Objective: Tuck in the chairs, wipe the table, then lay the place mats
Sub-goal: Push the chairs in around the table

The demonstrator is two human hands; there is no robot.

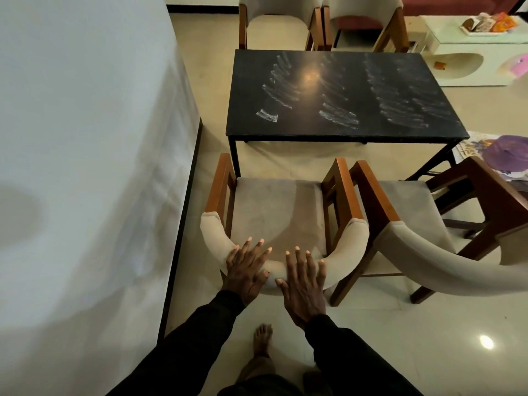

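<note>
Pale glossy floor tiles (428, 324) fill the room, and a white wall (85, 138) runs along the left side. From the head camera, a black rectangular table (343, 95) stands in the middle, its top marked with whitish smear streaks (337, 115), so the wiping is not finished, or not yet started; I cannot tell which. No place mats are on it.

Just before the near edge of the table stands the near-left chair (274, 212), with wooden arms and a curved padded backrest. Its seat is clear of the table edge, so it is not tucked in. A second chair (414, 224) stands beside it at the near right corner, turned at an angle. Two more chairs (277, 21) stand at the far edge.

The left hand (247, 270) and the right hand (304, 284) lie flat on top of the backrest, side by side, fingers spread and stretched forward; they press on it and do not close around it.

The chair looks stiff and fairly heavy, and the padding is soft under the palms. I think pushing low on the backrest centre, or holding the wooden arms, will make it slide straight on the smooth tiles.
</note>
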